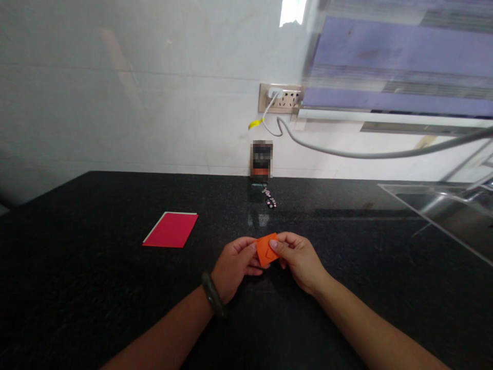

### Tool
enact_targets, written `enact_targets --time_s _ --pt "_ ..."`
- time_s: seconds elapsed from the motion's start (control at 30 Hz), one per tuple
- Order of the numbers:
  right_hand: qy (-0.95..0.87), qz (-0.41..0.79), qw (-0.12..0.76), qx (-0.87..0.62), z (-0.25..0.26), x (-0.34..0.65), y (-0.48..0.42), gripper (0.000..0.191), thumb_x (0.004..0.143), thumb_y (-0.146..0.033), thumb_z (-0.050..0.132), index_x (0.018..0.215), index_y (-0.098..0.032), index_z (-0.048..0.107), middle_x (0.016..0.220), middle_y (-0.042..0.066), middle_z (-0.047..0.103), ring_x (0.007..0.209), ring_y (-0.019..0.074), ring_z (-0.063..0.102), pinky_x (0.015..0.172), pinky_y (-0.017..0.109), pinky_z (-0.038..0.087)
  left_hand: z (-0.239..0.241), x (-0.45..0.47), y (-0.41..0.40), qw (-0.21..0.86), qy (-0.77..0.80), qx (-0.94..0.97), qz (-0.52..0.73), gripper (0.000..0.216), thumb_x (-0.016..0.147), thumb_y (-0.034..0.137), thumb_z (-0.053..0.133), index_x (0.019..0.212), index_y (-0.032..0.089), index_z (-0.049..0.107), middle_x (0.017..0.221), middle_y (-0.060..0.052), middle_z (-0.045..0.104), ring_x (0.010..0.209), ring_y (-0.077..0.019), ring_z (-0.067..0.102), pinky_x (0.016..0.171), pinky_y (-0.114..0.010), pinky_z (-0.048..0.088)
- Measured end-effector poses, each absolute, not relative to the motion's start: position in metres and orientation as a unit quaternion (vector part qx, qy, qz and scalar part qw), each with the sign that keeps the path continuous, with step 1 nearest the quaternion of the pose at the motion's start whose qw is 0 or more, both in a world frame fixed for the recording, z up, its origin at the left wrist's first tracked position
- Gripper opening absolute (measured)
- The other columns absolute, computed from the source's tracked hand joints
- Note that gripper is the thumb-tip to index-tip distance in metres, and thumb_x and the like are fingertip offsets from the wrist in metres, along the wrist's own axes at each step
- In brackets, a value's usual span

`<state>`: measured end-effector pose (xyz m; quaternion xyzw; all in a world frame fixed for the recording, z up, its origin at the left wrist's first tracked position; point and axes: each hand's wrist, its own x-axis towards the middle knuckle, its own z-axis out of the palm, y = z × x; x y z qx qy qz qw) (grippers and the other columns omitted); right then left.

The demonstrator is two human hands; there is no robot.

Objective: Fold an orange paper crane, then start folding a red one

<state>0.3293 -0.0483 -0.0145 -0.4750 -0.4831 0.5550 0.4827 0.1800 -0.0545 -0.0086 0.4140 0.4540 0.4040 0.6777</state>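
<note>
Orange paper (262,253), folded small, is held over the near middle of the worktop (96,298), its left edge pinched by the fingers of the left hand (235,264) and its right side grasped by those of the right hand (304,261), the right thumb laid across its face. Red paper (171,230) is placed farther left, while a dark object (261,156), too blurred to be identified, is stood by the far wall (173,123).

Orange paper (263,250): small, folded, roughly square, with angular fold lines on its face. Position: turned slightly askew, pinched at opposite sides between left hand (235,261) and right hand (303,258); right thumb overlaps its face.
</note>
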Motion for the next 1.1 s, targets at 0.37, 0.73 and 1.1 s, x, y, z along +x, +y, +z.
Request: enact_targets --time_s 0.37,0.73,1.1 --pt "-0.496 0.565 0.463 -0.470 -0.0123 0.3292 -0.0508 0.018 0.066 -0.032 0.066 0.064 -0.015 0.063 0.052 -0.003 0.054 0.042 0.0055 0.038 0.037 0.019 0.025 -0.0103 0.1784 -0.0577 0.739 0.407 0.409 0.349 0.037 0.074 0.045 0.054 0.090 0.012 0.062 0.083 -0.009 0.067 0.070 -0.0148 0.065 0.053 -0.019 0.047" --pt "-0.544 0.554 0.425 -0.466 -0.0093 0.3311 -0.0507 0.017 0.066 -0.030 0.065 0.066 -0.014 0.067 0.061 -0.002 0.051 0.041 0.0035 0.036 0.035 0.019 0.024 -0.0071 0.1755 -0.0559 0.703 0.440 0.450 0.330 0.033 0.069 0.042 0.061 0.084 0.013 0.066 0.079 -0.005 0.066 0.070 -0.0123 0.060 0.058 -0.020 0.046" --pt "-0.541 0.574 0.412 -0.457 -0.0121 0.3316 -0.0509 0.023 0.069 -0.036 0.063 0.071 -0.014 0.067 0.060 -0.001 0.054 0.043 0.0046 0.040 0.035 0.017 0.029 -0.0129 0.1761 -0.0537 0.631 0.467 0.518 0.339 0.038 0.068 0.046 0.059 0.078 0.009 0.066 0.070 -0.006 0.064 0.061 -0.0127 0.058 0.053 -0.022 0.045"
